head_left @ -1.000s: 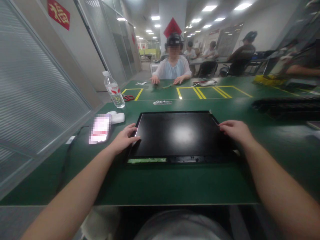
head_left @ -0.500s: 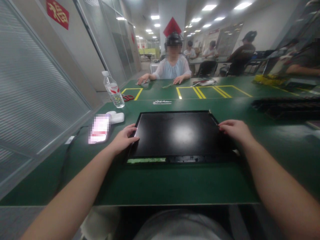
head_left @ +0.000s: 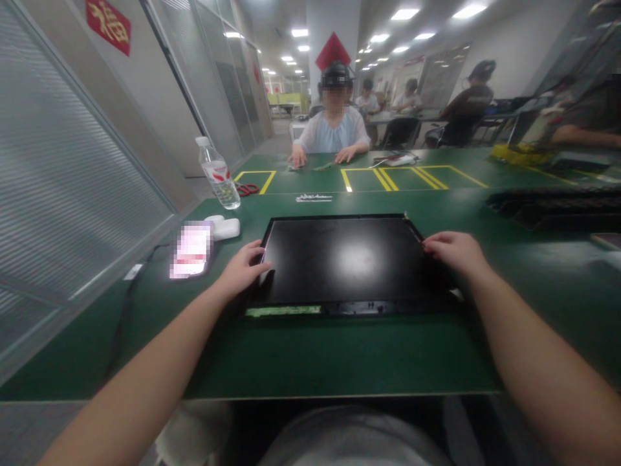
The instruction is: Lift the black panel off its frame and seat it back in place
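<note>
A flat black screen panel [head_left: 347,259] lies on the green table [head_left: 339,356] in front of me. My left hand [head_left: 241,270] grips its left edge, thumb on the glass and fingers curled at the rim. On the right edge rests my right hand [head_left: 455,251], fingers curled over the rim. A pale green strip [head_left: 283,311] shows along the panel's near edge at the left.
A lit phone [head_left: 191,250] and a white case [head_left: 224,228] lie left of the panel, with a water bottle [head_left: 217,173] and red scissors [head_left: 247,189] behind. A person [head_left: 332,126] sits across the table. A black tray [head_left: 553,206] stands at the right.
My hands and the panel have stayed put. The person opposite drew one hand back in toward the body.
</note>
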Available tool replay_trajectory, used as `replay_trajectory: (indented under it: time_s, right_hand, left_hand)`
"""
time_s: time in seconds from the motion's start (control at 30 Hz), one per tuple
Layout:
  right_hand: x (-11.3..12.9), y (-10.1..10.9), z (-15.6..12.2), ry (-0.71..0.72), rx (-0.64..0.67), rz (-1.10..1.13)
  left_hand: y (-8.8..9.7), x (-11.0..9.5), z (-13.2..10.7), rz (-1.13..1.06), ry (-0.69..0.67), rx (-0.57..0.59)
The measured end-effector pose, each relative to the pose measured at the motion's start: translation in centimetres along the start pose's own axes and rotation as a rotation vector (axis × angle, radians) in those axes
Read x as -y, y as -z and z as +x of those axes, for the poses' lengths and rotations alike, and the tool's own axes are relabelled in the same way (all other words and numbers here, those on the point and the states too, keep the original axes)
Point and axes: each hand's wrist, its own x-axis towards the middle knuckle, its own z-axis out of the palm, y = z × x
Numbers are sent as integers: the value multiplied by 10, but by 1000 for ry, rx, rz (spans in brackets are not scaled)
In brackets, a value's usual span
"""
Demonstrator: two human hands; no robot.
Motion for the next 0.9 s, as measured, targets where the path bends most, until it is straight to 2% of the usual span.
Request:
replay_trajectory:
  time_s: [0.53, 0.73, 0.9]
  right_hand:
    - [1, -1, 0, -37, 6, 63]
    - [-2, -3, 3, -33, 3, 89]
    - [-5, -4, 4, -22, -10, 103]
  left_hand:
    - [0, -4, -5, -150, 37, -12]
    - [1, -1, -3, -97, 23, 5]
    - [0, 1, -2, 36, -12, 48]
